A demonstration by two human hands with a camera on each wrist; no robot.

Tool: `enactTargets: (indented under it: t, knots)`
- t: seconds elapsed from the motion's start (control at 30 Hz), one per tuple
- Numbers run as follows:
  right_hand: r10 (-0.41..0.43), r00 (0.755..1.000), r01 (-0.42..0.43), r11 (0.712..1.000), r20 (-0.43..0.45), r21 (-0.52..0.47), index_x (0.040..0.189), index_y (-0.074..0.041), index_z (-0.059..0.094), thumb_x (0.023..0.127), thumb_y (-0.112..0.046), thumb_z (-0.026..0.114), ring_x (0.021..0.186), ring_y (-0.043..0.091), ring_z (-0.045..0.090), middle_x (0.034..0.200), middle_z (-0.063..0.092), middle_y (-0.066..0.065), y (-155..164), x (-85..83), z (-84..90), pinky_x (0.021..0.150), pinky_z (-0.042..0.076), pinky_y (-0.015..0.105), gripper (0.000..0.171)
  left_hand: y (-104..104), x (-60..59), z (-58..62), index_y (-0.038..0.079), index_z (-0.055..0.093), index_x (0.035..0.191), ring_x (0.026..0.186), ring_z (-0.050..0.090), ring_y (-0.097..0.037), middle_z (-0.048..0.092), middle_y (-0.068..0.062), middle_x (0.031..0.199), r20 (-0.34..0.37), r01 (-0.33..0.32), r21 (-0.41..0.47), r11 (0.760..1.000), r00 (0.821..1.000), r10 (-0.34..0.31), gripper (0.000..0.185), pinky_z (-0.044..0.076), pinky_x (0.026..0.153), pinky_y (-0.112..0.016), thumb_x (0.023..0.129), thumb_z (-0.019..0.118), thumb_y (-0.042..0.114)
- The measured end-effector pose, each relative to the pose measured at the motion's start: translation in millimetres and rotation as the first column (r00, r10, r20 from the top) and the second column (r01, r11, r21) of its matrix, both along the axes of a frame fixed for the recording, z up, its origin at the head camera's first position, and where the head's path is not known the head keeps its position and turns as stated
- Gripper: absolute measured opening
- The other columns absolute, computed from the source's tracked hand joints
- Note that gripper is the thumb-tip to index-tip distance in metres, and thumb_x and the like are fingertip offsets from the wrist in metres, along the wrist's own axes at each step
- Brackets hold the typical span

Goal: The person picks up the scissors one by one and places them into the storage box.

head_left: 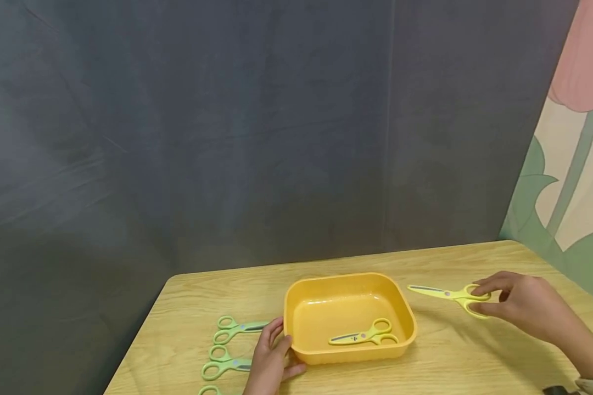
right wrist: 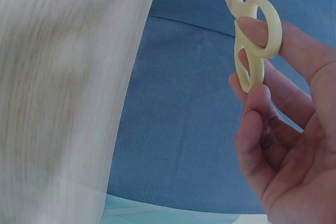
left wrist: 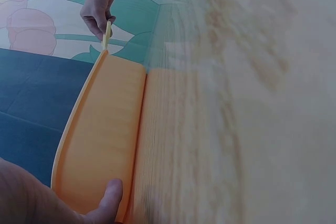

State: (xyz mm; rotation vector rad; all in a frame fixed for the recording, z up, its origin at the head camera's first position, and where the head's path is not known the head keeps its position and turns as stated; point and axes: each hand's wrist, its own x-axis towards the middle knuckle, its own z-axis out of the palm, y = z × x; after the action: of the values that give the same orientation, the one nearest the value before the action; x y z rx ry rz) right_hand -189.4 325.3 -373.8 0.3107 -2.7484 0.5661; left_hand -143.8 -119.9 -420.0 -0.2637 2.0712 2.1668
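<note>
My right hand (head_left: 529, 302) holds a pair of yellow scissors (head_left: 447, 294) by the handle loops, blades pointing left toward the tray. In the right wrist view, a digit passes through one loop of the scissors (right wrist: 257, 51). My left hand (head_left: 269, 359) grips the near left corner of a yellow-orange tray (head_left: 346, 359). Its thumb (left wrist: 112, 198) lies along the tray's outer wall in the left wrist view. Inside the tray, on the near right of its floor, lies another pair of yellow scissors (head_left: 363, 334).
Left of the tray, green scissors (head_left: 227, 365) lie in a column on the wooden table (head_left: 188, 296), their blades pointing right; my left hand partly covers them. A dark cloth (head_left: 277, 137) hangs behind the table. A wall with painted flowers (head_left: 578, 164) stands at the right.
</note>
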Motion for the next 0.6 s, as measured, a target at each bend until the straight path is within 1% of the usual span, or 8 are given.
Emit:
enactTargets:
  t: [0.1,0.27,0.43,0.6]
  knots:
    - [0.014,0.999,-0.014,1.000,-0.038,-0.005,0.084,-0.027,0.078,0.072,-0.038,0.087,0.062,-0.009,0.046,0.091,0.074,-0.011,-4,-2.8,-0.8,0.051,0.038,0.020,0.019,-1,0.9,0.8,0.003,0.026,0.152,0.132,0.046,-0.050,0.020,-0.027,0.160,-0.001,-0.004,0.006,1.000,1.000,0.004,0.053,0.062,0.078,-0.043,0.104,0.046,0.011]
    - [0.031,0.995,-0.033,0.999,-0.090,-0.015,0.088,-0.026,0.079,0.070,-0.035,0.089,0.062,-0.009,0.045,0.088,0.073,-0.010,-8,-2.6,2.9,0.050,0.037,0.020,0.022,3,1.4,2.6,0.003,0.027,0.152,0.137,0.040,-0.051,0.020,-0.026,0.161,-0.013,-0.006,0.032,0.999,1.000,0.006,0.052,0.062,0.079,-0.044,0.104,0.046,0.012]
    - [0.058,0.990,-0.062,0.998,-0.131,-0.030,0.089,-0.025,0.079,0.070,-0.033,0.089,0.062,-0.009,0.046,0.094,0.074,-0.002,-17,-3.4,6.9,0.050,0.039,0.020,0.023,3,2.4,2.4,0.004,0.027,0.152,0.138,0.040,-0.050,0.020,-0.025,0.161,-0.014,-0.020,0.037,0.999,1.000,0.021,0.052,0.062,0.078,-0.043,0.105,0.045,0.012]
    - [0.066,0.989,-0.071,0.997,-0.133,-0.029,0.089,-0.024,0.080,0.071,-0.034,0.089,0.062,-0.009,0.047,0.098,0.075,0.005,-28,-6.0,11.7,0.050,0.040,0.020,0.022,3,3.4,1.5,0.004,0.027,0.152,0.139,0.038,-0.051,0.019,-0.025,0.161,-0.017,-0.030,0.037,0.999,0.999,0.031,0.052,0.062,0.077,-0.043,0.104,0.046,0.013]
